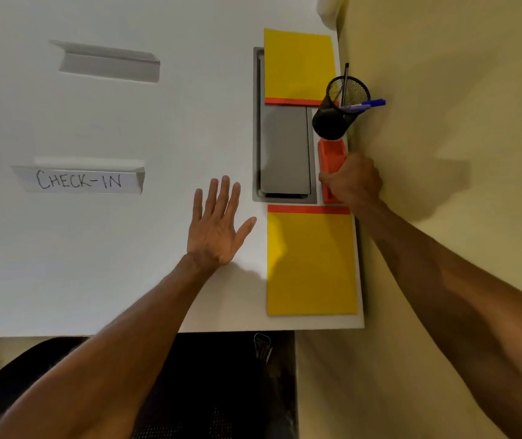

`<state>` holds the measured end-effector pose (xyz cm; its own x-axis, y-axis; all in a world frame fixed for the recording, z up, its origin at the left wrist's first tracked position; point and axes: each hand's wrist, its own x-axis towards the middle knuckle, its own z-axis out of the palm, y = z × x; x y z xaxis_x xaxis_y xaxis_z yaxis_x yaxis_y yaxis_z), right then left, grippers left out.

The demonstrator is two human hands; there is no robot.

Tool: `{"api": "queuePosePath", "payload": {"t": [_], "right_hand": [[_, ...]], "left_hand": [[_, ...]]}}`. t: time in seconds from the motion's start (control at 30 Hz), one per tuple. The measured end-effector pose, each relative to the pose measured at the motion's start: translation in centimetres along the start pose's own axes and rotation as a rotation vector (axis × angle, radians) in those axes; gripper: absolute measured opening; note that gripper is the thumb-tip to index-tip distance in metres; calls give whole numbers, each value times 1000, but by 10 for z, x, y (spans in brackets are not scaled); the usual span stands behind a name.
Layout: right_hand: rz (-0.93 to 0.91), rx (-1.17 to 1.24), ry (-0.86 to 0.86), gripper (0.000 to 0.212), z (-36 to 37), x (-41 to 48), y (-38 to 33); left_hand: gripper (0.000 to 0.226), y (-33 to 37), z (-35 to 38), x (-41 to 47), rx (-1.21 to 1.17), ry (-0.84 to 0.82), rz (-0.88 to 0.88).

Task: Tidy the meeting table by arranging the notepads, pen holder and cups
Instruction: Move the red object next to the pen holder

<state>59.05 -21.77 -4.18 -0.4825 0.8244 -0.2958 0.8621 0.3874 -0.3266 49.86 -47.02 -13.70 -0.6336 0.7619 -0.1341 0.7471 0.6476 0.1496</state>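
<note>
Two yellow notepads with orange-red binding strips lie along the right side of the white table [126, 122]: the far notepad [297, 64] and the near notepad [312, 264]. Between them, at the table's right edge, stands a black mesh pen holder [337, 115] with a blue marker and a dark pen sticking out. Just in front of it is an orange object [332, 155], possibly a stack of cups lying on its side. My right hand [353, 182] is closed around the orange object's near part. My left hand [218, 223] hovers flat with fingers spread, left of the near notepad.
A grey cable-box lid [285, 153] is set into the table between the notepads. Two folded paper tent signs stand at left: one reading "CHECK-IN" [79, 180], one blank [107, 61]. A black chair [190, 391] sits below the table's near edge. The floor is yellowish.
</note>
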Motion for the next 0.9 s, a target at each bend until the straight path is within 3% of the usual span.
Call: {"api": "queuePosePath", "payload": {"t": [0.57, 0.7, 0.9], "right_hand": [[-41, -51, 36, 73, 2, 1, 0], [-92, -23, 129, 70, -7, -15, -6], [-220, 26, 252, 74, -19, -67, -24]], "left_hand": [[83, -3, -1, 3, -17, -55, 3], [77, -5, -17, 0, -102, -110, 10], [76, -11, -79, -23, -146, -35, 11]]}}
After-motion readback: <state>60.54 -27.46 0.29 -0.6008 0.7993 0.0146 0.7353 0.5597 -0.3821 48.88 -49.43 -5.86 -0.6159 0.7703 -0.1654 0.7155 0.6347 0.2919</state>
